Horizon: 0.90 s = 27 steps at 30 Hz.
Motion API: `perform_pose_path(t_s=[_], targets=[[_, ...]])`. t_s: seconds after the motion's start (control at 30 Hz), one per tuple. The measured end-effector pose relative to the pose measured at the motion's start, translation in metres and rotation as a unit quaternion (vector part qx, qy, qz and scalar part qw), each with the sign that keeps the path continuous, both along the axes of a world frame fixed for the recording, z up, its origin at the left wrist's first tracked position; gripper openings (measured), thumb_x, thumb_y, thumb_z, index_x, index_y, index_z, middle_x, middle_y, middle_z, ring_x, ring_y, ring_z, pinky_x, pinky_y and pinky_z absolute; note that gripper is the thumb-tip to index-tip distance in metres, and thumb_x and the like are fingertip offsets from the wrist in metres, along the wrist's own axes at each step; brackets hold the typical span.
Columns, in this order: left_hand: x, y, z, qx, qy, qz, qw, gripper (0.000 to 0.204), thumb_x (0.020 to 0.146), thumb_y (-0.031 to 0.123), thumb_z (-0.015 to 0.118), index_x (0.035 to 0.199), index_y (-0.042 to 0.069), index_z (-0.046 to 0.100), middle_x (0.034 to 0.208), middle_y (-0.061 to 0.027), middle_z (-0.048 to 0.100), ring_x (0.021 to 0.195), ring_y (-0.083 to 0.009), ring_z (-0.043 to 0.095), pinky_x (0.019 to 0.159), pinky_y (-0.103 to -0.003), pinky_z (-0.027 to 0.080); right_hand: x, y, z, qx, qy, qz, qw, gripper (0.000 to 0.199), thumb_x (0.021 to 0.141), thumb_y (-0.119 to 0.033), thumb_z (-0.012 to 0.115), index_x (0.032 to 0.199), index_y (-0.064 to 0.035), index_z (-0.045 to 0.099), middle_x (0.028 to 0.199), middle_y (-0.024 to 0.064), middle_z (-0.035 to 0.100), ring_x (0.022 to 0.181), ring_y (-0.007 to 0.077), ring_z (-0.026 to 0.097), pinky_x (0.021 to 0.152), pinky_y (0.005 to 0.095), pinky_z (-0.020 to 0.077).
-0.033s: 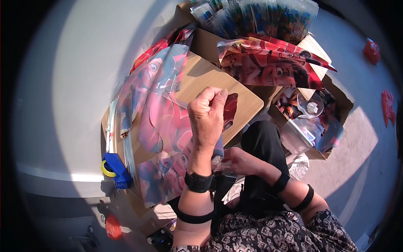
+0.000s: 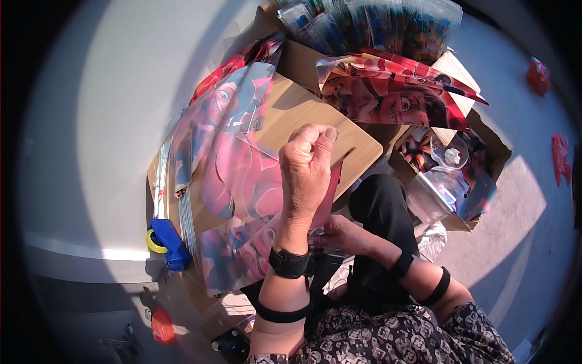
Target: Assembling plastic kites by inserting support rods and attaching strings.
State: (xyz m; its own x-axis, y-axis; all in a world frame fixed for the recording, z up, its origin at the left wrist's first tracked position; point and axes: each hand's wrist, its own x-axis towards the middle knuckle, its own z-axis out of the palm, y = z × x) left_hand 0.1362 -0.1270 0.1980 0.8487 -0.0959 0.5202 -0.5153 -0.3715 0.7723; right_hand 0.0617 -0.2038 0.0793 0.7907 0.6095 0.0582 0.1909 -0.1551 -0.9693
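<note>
Left hand (image 2: pixel 308 167) up over wooden board (image 2: pixel 339 130), fingers curled tight, pinching top of red plastic strip (image 2: pixel 330 194). Right hand (image 2: pixel 339 233) lower down, near lap, gripping strip's bottom end. No change to report, nothing shows movement. Strip mostly hidden behind left hand, so hard to say what it is. Pink printed film sheets (image 2: pixel 236 176) piled on board's left. Blue tape dispenser (image 2: pixel 167 242) at tabletop edge.

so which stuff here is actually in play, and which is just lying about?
In hand:
left hand pinching a red strip
right hand at the strip's lower end
wooden board beneath
pink printed film sheets

Lying about:
blue tape dispenser
cardboard box of packets
blue packets at top
red scraps on floor
</note>
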Motion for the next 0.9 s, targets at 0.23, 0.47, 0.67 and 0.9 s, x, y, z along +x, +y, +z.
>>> perform_pose_path(t_s=[0.23,0.47,0.67,0.9], targets=[[-0.083,0.016,-0.013,0.246,-0.092,-0.011,0.965,0.036,0.074,0.013,0.074,0.105,0.001,0.060,0.103,-0.0169,0.061,0.097,-0.0328,0.057,0.083,-0.040,0.047,0.019,-0.005,0.005,0.406,0.317,-0.240,0.823,0.025,0.098,-0.024,0.052,0.090,-0.0025,0.063,0.076,0.0034,0.063,0.066,0.0131,0.063,0.061,0.0297,0.0563],[-0.125,0.085,-0.054,0.495,-0.087,0.227,0.834,0.061,0.072,-0.001,0.061,0.131,0.001,0.044,0.114,-0.0184,0.057,0.104,-0.0353,0.056,0.090,-0.048,0.040,0.008,0.003,0.047,0.463,0.460,-0.197,0.732,0.022,0.096,-0.021,0.052,0.106,-0.0027,0.059,0.100,0.0090,0.065,0.087,0.0206,0.066,0.071,0.0364,0.0581],[-0.127,0.123,0.002,0.435,-0.017,0.110,0.893,0.015,0.066,-0.004,0.057,0.079,0.004,0.057,0.067,-0.0103,0.057,0.066,-0.0292,0.058,0.069,-0.039,0.041,-0.015,-0.051,0.009,0.132,0.319,-0.218,0.913,0.031,0.080,-0.010,0.072,0.107,-0.0005,0.060,0.088,0.0088,0.067,0.082,0.0199,0.067,0.065,0.0296,0.0538],[-0.113,0.143,0.031,0.437,0.145,-0.029,0.887,0.024,0.060,-0.005,0.054,0.079,0.003,0.066,0.072,-0.0110,0.065,0.072,-0.0332,0.061,0.072,-0.041,0.045,-0.024,-0.111,-0.031,0.214,0.040,-0.350,0.911,0.073,0.085,-0.037,0.067,0.140,0.0007,0.038,0.135,0.0186,0.045,0.121,0.0226,0.049,0.097,0.0365,0.0451]])
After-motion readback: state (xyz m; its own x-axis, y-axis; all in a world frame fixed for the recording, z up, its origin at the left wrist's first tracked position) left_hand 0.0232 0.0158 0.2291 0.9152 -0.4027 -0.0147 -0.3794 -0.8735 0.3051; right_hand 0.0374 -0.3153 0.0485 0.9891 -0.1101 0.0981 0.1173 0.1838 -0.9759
